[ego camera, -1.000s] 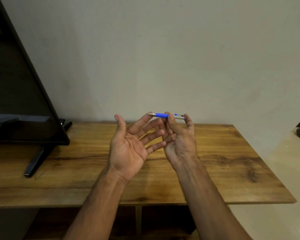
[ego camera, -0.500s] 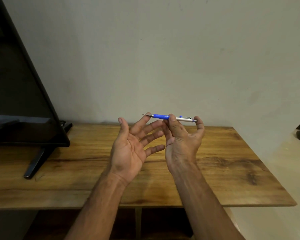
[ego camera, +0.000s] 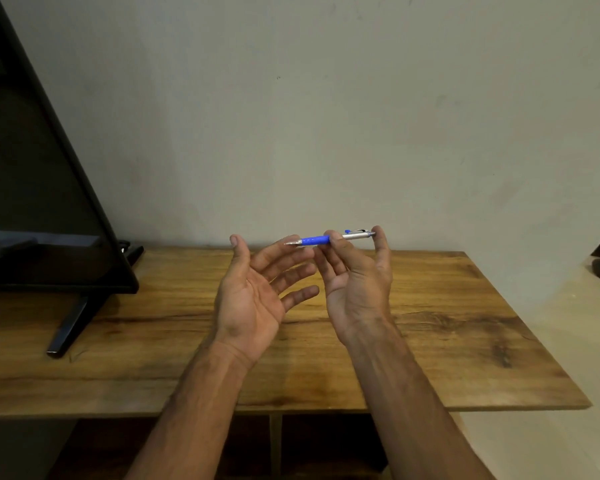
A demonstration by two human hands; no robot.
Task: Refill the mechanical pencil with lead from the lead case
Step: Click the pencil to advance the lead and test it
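2 hands: I see both raised above the worktop (ego camera: pixel 430 341), palms turned up toward my camera.
Right hand (ego camera: pixel 359 289): closed on the pencil (ego camera: pixel 329 239); fingertips (ego camera: pixel 333 237) pinch the barrel just behind the blue grip, and 1 finger presses against the rear end by the clip.
Left hand (ego camera: pixel 257 292): spread wide and holding nothing, fingers fanned out; its fingertips reach up just under the pencil's metal tip, and I cannot tell whether they touch it.
Pencil: lies nearly level in the air above the worktop's back edge, tip pointing left and slightly down, silver rear half to the right, blue grip in the middle.
Worktop: wooden board with dark grain streaks, set against a plain pale wall (ego camera: pixel 326 116); I see nothing lying on the bare wood under my hands.
Monitor (ego camera: pixel 42 202): large dark screen at the far left, leaning back, standing on the worktop on a black foot (ego camera: pixel 66 327).
Below: I see a dark open shelf space under the worktop with 1 upright divider.
Right edge: pale floor, and some dark object I cannot make out.
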